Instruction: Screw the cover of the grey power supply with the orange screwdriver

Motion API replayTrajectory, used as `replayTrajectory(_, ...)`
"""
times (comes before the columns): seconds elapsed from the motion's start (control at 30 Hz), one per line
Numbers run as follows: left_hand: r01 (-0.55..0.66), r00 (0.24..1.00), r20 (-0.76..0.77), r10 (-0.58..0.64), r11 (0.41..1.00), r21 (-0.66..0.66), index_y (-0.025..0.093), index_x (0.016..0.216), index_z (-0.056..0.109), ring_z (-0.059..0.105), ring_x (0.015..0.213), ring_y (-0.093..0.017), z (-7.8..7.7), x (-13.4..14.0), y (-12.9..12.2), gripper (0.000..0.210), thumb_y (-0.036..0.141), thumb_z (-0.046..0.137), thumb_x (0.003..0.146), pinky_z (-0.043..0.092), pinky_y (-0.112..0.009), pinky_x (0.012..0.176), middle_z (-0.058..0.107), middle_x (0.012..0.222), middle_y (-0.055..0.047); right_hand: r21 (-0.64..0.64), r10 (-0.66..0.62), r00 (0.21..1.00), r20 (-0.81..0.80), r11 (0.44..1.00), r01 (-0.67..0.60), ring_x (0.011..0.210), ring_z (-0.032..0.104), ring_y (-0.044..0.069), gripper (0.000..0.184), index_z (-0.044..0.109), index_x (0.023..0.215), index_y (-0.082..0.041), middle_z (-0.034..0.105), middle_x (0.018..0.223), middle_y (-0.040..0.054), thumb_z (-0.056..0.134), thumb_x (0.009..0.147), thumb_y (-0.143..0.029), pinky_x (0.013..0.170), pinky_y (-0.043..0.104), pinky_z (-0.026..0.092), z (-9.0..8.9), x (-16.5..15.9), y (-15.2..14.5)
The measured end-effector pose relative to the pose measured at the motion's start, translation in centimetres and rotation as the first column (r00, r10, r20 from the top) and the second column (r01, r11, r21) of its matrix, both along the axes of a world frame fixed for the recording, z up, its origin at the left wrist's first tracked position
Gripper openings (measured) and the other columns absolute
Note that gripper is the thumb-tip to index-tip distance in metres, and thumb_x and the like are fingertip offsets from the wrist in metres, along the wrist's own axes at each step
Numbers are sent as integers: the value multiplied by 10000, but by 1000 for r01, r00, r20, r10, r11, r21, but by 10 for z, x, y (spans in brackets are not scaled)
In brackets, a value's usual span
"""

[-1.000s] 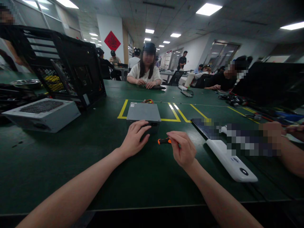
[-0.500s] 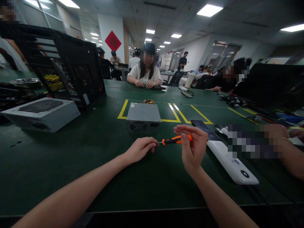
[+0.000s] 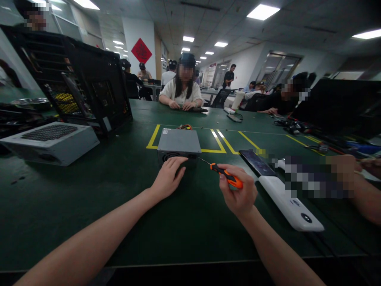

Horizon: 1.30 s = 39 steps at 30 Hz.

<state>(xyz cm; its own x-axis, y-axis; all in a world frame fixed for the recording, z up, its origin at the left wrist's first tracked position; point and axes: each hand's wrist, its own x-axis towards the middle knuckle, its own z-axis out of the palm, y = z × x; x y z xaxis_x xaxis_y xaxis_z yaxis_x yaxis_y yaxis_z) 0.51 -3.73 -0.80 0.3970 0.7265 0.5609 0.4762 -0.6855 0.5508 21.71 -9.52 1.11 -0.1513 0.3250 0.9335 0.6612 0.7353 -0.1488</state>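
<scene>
A grey computer power supply [image 3: 179,140] lies on the green table, with its fan and socket side facing me. My left hand [image 3: 169,175] rests against that side, its fingers stretched out and covering part of the fan grille. In my right hand [image 3: 239,191] is an orange and black screwdriver [image 3: 226,176], gripped by the handle and tilted up to the left. Its thin shaft points at the power supply's front right, near the socket; whether the tip touches cannot be made out. Coloured cables [image 3: 186,127] show behind the power supply.
At the left stand a second power supply [image 3: 67,149] and an open black computer case [image 3: 110,87]. A phone [image 3: 257,162] and a white device [image 3: 291,204] lie to my right. A person [image 3: 181,89] sits opposite; another person's arm [image 3: 369,198] reaches in from the right.
My left hand has left the screwdriver's tip and moved up to the power supply's front. My right hand has closed round the handle and swung the shaft up toward the power supply.
</scene>
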Motion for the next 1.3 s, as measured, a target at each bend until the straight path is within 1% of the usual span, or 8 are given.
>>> replayTrajectory(0.17,0,1000,-18,-1,999,-40,204,1203,485,457,1121,-207,-3,-1,2,325,257,390,897,342,-367,982,531,1182,-77,31,-92,994,50,995,91,870,639,180,373,461,1089,-208,664,958,62,587,757,-98,733,336,539,1,2,5)
replayTrajectory(0.47,5,999,-32,-7,999,-51,200,1194,482,471,1099,-209,-4,-1,2,311,254,393,901,369,-375,961,536,1162,-78,30,-72,996,57,997,70,871,635,176,389,454,1096,-204,659,967,63,592,752,-85,730,328,531,1,0,6)
replayTrajectory(0.63,4,998,-55,-3,1000,20,185,1183,470,481,1075,-193,-8,-1,4,292,224,390,904,384,-378,956,544,1138,-71,18,-84,993,82,996,82,885,626,172,366,444,1096,-202,644,982,64,578,770,-101,746,331,526,1,1,7)
replayTrajectory(0.77,-2,998,-67,6,998,55,186,1177,470,486,1062,-185,-11,-1,6,285,215,398,902,403,-372,942,546,1130,-66,81,-135,969,206,989,120,857,595,194,353,470,1055,-190,602,948,83,635,746,-144,696,331,523,2,-3,4)
replayTrajectory(0.93,-22,996,-87,36,988,152,180,1173,476,468,1097,-188,-9,-1,6,289,184,398,895,394,-378,961,541,1146,-74,110,-119,967,227,989,96,916,577,196,447,417,1120,-211,565,1002,84,608,734,-90,730,336,529,0,-11,1)
replayTrajectory(1.03,-60,989,-118,92,966,250,179,1168,488,417,1175,-195,-5,-2,5,295,163,404,886,356,-387,1002,513,1210,-78,74,-119,965,233,992,104,975,564,203,429,408,1125,-218,540,1076,95,571,751,-83,758,347,528,-1,-12,1)
replayTrajectory(1.13,-107,973,-159,168,936,335,179,1172,495,320,1275,-216,-2,-2,3,311,150,409,875,300,-423,1041,445,1311,-90,80,-175,950,259,984,159,932,553,206,387,436,1087,-234,527,1054,84,605,756,-126,722,349,524,0,-11,1)
replayTrajectory(1.3,-157,941,-230,249,922,354,184,1187,495,226,1340,-231,-2,-2,2,338,144,419,860,191,-475,1087,333,1412,-102,68,-153,969,192,987,142,960,536,196,432,416,1133,-271,498,1077,73,554,773,-75,729,354,524,1,-11,1)
